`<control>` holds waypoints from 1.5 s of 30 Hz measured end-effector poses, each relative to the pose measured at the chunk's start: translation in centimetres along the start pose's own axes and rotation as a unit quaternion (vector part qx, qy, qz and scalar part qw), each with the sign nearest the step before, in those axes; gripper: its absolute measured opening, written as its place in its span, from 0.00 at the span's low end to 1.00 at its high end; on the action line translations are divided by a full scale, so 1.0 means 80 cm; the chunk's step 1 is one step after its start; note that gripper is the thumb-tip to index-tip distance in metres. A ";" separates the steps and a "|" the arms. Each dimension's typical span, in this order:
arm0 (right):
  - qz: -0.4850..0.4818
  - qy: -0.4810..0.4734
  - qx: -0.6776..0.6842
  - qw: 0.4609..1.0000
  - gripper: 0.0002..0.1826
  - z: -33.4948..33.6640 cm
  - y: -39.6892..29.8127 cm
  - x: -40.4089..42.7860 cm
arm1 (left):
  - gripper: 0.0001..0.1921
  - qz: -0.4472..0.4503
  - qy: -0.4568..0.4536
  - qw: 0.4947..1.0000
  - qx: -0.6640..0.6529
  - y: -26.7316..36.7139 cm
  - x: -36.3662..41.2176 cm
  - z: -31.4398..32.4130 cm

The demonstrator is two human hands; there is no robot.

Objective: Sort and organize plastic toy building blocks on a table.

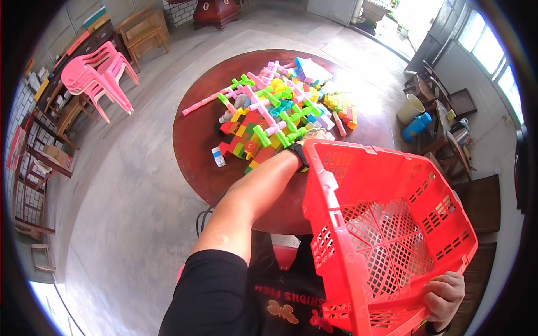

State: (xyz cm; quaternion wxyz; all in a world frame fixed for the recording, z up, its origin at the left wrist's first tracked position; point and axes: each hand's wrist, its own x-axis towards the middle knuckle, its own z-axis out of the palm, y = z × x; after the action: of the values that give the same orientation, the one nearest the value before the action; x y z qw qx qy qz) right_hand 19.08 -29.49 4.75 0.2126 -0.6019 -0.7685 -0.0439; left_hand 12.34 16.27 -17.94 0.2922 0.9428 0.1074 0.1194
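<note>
A red plastic basket [380, 152] is tilted in front of me, its inside facing me and its lattice bottom bare. At the lower right, my right hand [443, 296] grips the near rim. My left arm stretches forward over the table. My left hand [318, 134] is at the basket's far corner, beside the toys; its fingers are partly hidden, so its hold cannot be told. A heap of colourful plastic building blocks [243, 136] lies on the round dark-red table [197, 168]. Green and pink connector tubes [262, 107] lie across the heap. A small white-and-blue block piece [218, 156] lies apart at the left.
Stacked pink plastic chairs [98, 73] and a wooden armchair [143, 33] stand at the left. On the right are a cream bucket [410, 108], a blue bottle [416, 126] and wooden chairs [424, 88]. A red stool [285, 255] is partly visible below the table edge.
</note>
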 end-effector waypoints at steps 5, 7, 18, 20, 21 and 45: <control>-0.032 -0.014 0.013 0.999 0.20 0.003 0.007 0.022 | 0.13 0.046 -0.075 0.995 -0.038 -0.031 0.009 0.007; -0.031 -0.007 0.014 0.999 0.18 0.003 0.007 0.026 | 0.13 -0.026 -0.107 0.990 -0.083 -0.014 0.011 0.007; -0.059 -0.017 0.009 0.998 0.06 0.002 0.007 0.042 | 0.08 -0.068 -0.087 0.960 -0.256 0.000 -0.002 -0.004; -0.060 -0.013 0.011 0.998 0.05 0.003 0.006 0.039 | 0.08 -0.157 -0.110 0.895 -0.404 0.004 -0.003 -0.007; -0.057 -0.007 0.007 0.998 0.05 0.004 0.006 0.035 | 0.08 -0.212 -0.111 0.844 -0.480 0.007 -0.003 -0.010; -0.159 -0.113 -0.019 0.981 0.12 0.049 -0.040 0.105 | 0.07 -0.033 0.108 0.922 -0.372 0.004 0.002 -0.156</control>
State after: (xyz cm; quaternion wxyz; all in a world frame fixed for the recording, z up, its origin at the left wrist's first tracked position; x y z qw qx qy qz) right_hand 13.46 -21.44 4.99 0.1038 -0.4765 -0.8727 -0.0234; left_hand 8.92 22.64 -7.72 0.6118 0.7438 0.1173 0.2423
